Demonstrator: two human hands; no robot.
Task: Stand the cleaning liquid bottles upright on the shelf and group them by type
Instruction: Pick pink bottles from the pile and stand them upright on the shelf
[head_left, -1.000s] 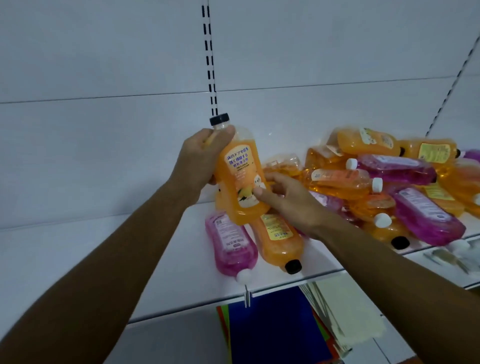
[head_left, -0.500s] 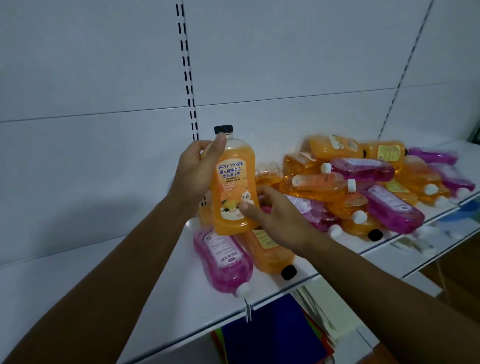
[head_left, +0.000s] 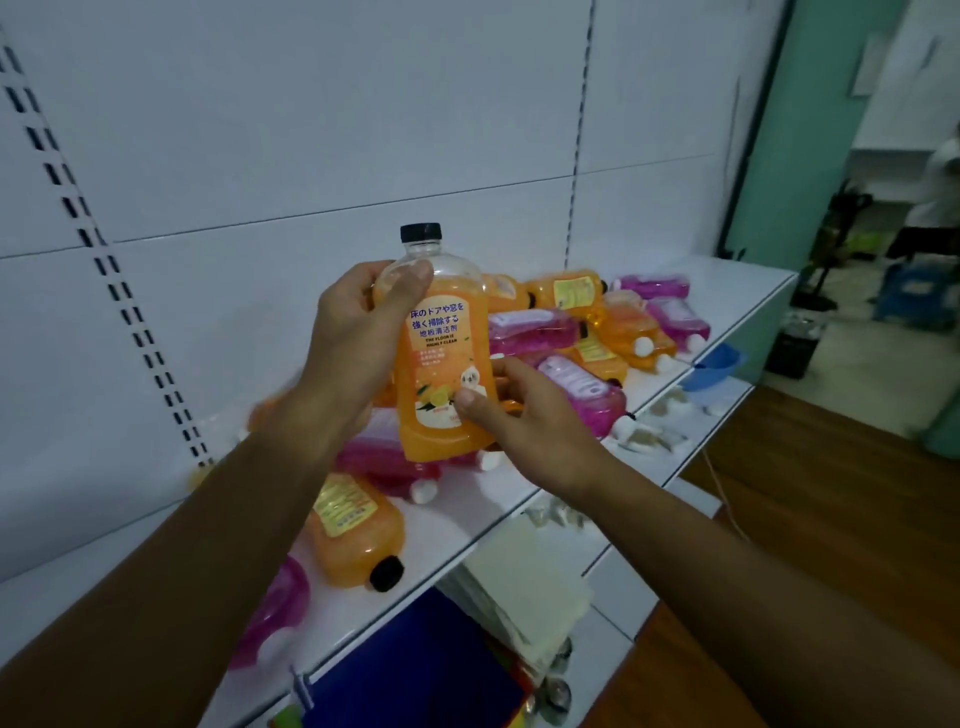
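Note:
I hold an orange bottle (head_left: 441, 358) with a black cap upright in the air above the white shelf (head_left: 737, 291). My left hand (head_left: 358, 343) grips its upper body, thumb across the shoulder. My right hand (head_left: 524, 410) pinches its lower right side, thumb on the label. Beneath lie an orange bottle (head_left: 353, 535) with a black cap and a pink bottle (head_left: 275, 608), partly hidden by my left arm. A heap of orange and pink bottles (head_left: 592, 332) lies on its sides behind my hands toward the shelf's right end.
The white back panel has slotted uprights (head_left: 119, 291). Below the shelf sit a blue sheet (head_left: 415, 660) and stacked pale paper (head_left: 524, 577). A blue tub (head_left: 714, 366) sits on a lower shelf at right. Brown floor and a doorway lie to the right.
The view has swung right and closer, showing the shelf's right end and the room beyond. Both hands still hold the orange bottle upright, now raised a little nearer to me.

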